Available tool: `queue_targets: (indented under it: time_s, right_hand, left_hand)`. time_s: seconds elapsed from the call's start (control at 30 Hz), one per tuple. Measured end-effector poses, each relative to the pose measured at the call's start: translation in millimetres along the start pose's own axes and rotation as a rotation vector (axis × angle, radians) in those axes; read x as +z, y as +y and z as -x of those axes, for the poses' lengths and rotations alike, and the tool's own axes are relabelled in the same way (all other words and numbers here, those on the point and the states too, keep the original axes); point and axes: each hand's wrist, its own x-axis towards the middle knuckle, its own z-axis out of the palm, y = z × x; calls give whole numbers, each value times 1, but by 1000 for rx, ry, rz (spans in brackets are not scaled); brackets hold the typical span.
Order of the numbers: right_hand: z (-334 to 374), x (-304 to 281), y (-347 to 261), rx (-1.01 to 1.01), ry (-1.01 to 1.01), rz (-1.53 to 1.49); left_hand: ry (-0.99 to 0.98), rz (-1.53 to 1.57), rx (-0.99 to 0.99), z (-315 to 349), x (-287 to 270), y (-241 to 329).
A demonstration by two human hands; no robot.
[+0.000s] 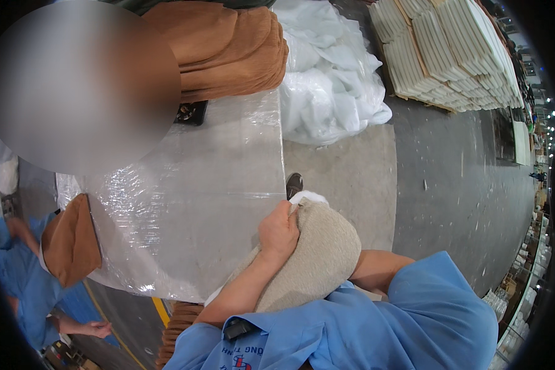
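Note:
My left hand (279, 233) is closed on the edge of a beige fabric cushion (327, 246), near its upper end. White filling (309, 198) shows at that end, just beyond my fingers. The cushion is held against the front of my body, beside the table's near right edge. My right forearm passes behind the cushion from the right, and the cushion hides that hand and its fingers.
A table wrapped in clear plastic (216, 203) stands to the left. Brown fabric (228, 52) lies at its far end, beside a heap of white filling in plastic (330, 74). Stacked white panels (444, 49) stand far right. A co-worker at left has a brown cushion (72, 243).

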Motion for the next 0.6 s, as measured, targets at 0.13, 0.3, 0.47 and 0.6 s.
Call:
queue_targets:
  time_s: [0.13,0.3,0.47,0.6]
  right_hand:
    - [2,-5,2,0,14,0]
    - [-1,1,9,-1,27,-8]
    - [-16,11,13,3,6,35]
    - [-18,22,13,-23,7,86]
  left_hand:
    - [-17,8,27,-5,6,0]
    - [-68,-25,34,-8,10,0]
    - [-98,-65,6,-11,13,0]
    - [-134,-74,4,-10,12,3]
